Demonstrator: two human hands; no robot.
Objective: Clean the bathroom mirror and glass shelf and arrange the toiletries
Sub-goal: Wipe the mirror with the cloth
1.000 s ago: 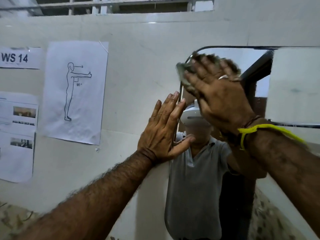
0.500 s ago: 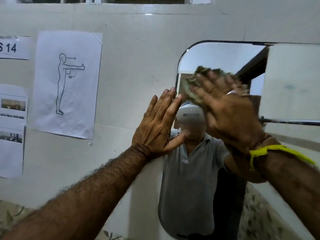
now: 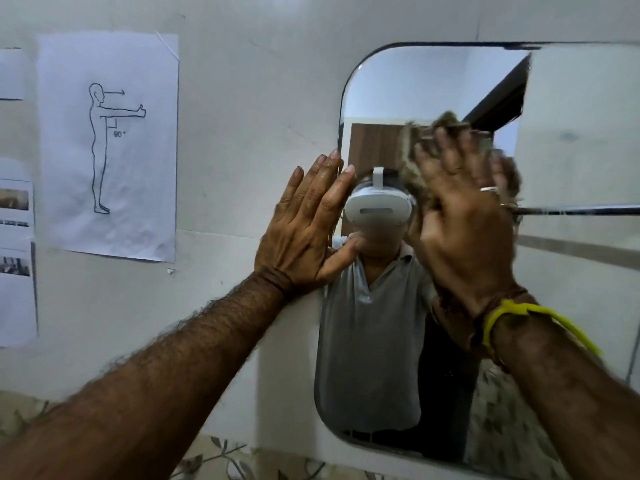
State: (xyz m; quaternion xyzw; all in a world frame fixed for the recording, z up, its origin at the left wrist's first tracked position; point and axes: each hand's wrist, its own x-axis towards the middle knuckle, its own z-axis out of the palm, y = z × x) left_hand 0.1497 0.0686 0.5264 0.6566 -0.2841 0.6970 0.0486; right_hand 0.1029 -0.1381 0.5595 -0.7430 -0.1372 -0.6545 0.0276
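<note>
Mirror point(image 3: 398, 98), wall-mounted: right hand point(image 3: 464, 230) presses cloth point(image 3: 414, 168) flat on glass, fingers spread. Left hand point(image 3: 304, 230), fingers straight, braces mirror's nine-o'clock edge. Posture diagram point(image 3: 107, 147) farther toward nine o'clock.

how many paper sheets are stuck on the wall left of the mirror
3: figure drawing sheet, a cut-off sheet at upper left, a photo sheet below it. More may lie off-frame.

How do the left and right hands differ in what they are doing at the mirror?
The left hand lies flat and bare across the mirror edge and wall; the right hand presses a cloth on the glass. The left is sharp, the right blurred. Both have straight fingers pointing up.
</note>
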